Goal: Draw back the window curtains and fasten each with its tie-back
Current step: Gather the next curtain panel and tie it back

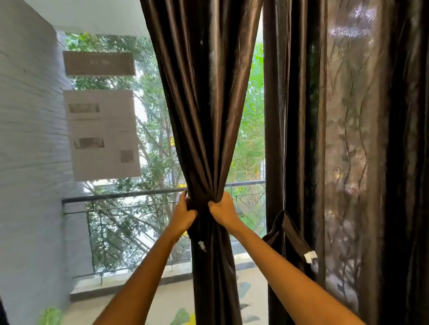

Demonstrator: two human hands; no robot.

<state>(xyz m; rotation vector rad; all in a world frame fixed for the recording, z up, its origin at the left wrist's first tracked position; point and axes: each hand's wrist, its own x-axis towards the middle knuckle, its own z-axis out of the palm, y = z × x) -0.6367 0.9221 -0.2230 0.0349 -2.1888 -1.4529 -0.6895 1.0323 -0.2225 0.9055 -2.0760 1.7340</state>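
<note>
Here we bunch the dark brown satin curtain [204, 111] at mid-window, left hand [184, 212] and right hand [222, 209] with fingers clamped round its waist, narrowing it for its tie-back.

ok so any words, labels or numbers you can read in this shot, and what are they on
Nothing can be read.
Upper sheet on the window: faint marks, too blurred to read.
Lower sheet on the window: blocks of print and pictures, too blurred to read.
White tag on the hanging tie-back: no print shows.
White tag on the gathered curtain: too small to tell.
</note>
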